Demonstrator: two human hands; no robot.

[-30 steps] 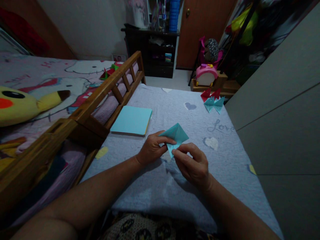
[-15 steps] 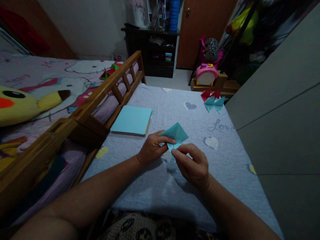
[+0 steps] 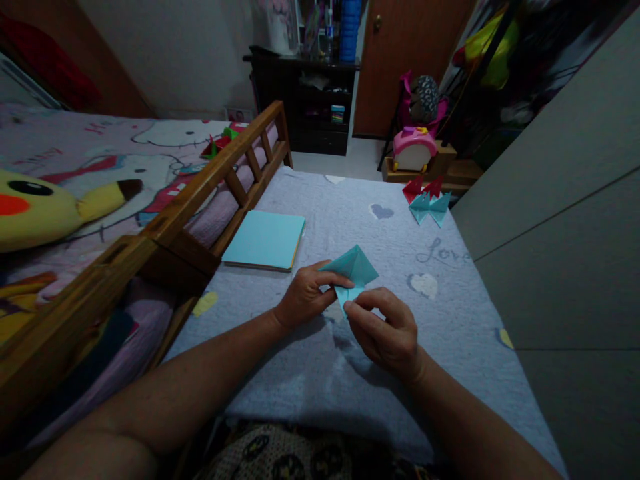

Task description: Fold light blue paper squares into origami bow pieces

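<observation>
A folded sheet of light blue origami paper (image 3: 356, 265) is held between my two hands, just above the bedspread. My left hand (image 3: 306, 293) grips its left side, the index finger lying across the front and the thumb beneath. With thumb and forefinger, my right hand (image 3: 385, 328) pinches the narrow lower tip of the paper. The upper part spreads into a wide point, creased down the middle. To the left lies a stack of square paper (image 3: 265, 239) with a light blue sheet on top.
Folded blue origami (image 3: 430, 208) and red origami (image 3: 414, 189) stand at the bed's far right corner. A wooden rail (image 3: 220, 180) runs along the left, with a yellow plush toy (image 3: 60, 207) beyond it. A pale cabinet (image 3: 565, 220) borders the right side.
Almost nothing differs. Both hands keep their hold on the blue paper, and the view has shifted very slightly.
</observation>
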